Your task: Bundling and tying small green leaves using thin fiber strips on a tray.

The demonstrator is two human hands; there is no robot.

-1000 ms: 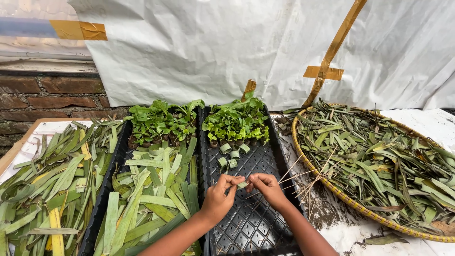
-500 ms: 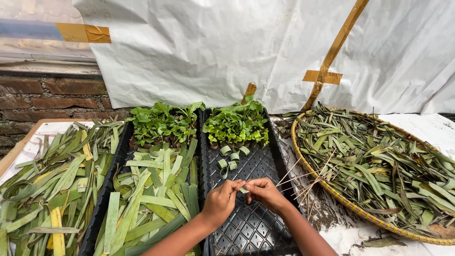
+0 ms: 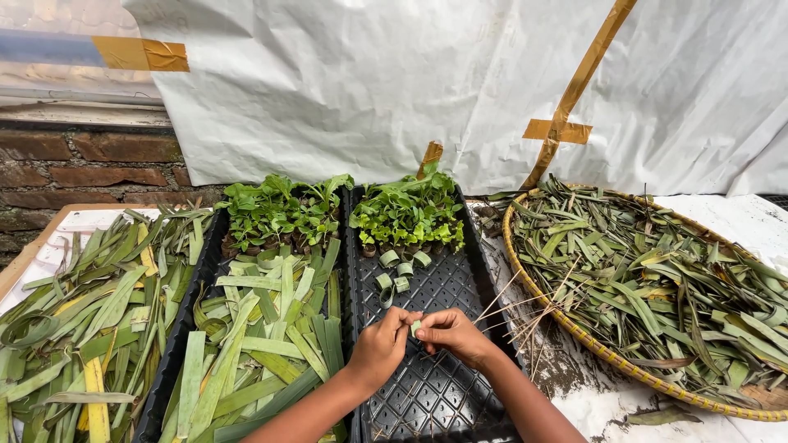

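grip: left hand (image 3: 382,349) and right hand (image 3: 454,332) both pinch one small leaf strip (image 3: 415,327), held over the black seedling tray (image 3: 447,402)
done: a few rolled leaf rings (image 3: 400,271) sit in cells just below the seedlings (image 3: 408,215)
left: most cells of that tray look bare
stock: cut strips (image 3: 263,336) in the left tray, more in the woven basket (image 3: 657,283)
sticks: thin skewers (image 3: 513,316) beside the right hand

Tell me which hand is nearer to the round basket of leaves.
Right. The right hand is over the black tray, beside the basket. The left hand is farther away, on the tray's other side.
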